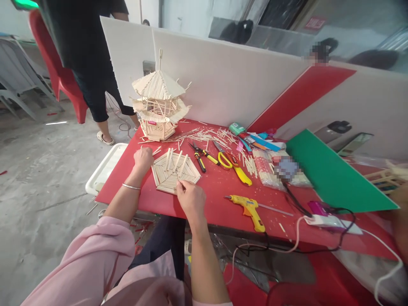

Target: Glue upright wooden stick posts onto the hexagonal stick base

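Observation:
An octagon-like panel of wooden sticks (164, 176) lies flat on the red table, with several short sticks (168, 159) standing up from it. My left hand (143, 159) is closed at the panel's left edge, and the ends of a few thin wooden sticks (157, 150) poke out of it. At the panel's near right side, my right hand (193, 197) is closed in a pinch over the surface. Whatever is between its fingertips is too small to make out. Behind the panel stands a tiered stick pagoda (161, 106) with a pointed roof.
Yellow-handled scissors (225, 160), black-and-yellow pliers (199, 159) and a yellow glue gun (250, 208) lie to the right. Loose sticks (207, 135) litter the table (216, 195). A green board (331, 174), cables and a power strip (328, 221) occupy the far right. A person (86, 51) stands behind.

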`<state>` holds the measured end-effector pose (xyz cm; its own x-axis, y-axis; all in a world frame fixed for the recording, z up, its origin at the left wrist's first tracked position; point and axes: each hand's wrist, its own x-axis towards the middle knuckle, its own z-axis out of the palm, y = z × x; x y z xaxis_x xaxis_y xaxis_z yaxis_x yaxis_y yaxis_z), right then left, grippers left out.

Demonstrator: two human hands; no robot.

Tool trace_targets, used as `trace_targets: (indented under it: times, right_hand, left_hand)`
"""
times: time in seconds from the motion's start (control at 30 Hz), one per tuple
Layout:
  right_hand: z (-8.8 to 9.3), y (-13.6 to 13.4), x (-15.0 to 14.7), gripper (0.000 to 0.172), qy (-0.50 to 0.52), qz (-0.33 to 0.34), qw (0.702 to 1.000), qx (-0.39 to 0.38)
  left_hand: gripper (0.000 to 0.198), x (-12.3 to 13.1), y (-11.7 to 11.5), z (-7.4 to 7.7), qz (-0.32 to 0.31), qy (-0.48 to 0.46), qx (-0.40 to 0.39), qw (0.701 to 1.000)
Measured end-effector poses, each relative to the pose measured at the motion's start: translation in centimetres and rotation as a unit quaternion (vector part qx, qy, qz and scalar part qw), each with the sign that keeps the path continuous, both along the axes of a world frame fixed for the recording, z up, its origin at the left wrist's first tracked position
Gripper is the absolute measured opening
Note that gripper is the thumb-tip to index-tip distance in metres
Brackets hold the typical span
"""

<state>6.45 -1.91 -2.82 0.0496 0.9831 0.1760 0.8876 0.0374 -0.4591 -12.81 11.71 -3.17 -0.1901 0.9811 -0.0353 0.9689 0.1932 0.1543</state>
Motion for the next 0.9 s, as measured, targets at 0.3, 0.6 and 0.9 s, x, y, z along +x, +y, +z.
trace_targets:
  times: [0.3, 0.6, 0.9]
  right_hand:
    - [0.5, -1.1, 1.0, 0.025, 0.01, 0.003, 1.0, 0.017]
    - [1.3, -2.9, 3.9, 0.025, 0.136, -0.025, 0.986, 0.092]
    - [1.8, -3.6, 9.9, 0.034, 0.247, -0.087, 0.949, 0.178]
  left_hand:
    - [0.029, -0.5, -0.2, -0.3, -0.001, -0.019, 0.019, 1.0]
    - [0.018, 2.1, -2.0, 1.6, -0.048, -0.323, 0.182, 0.927]
    - [0.018, 15.3, -9.2, -1.0, -0.373, -0.54, -0.077, 0.751]
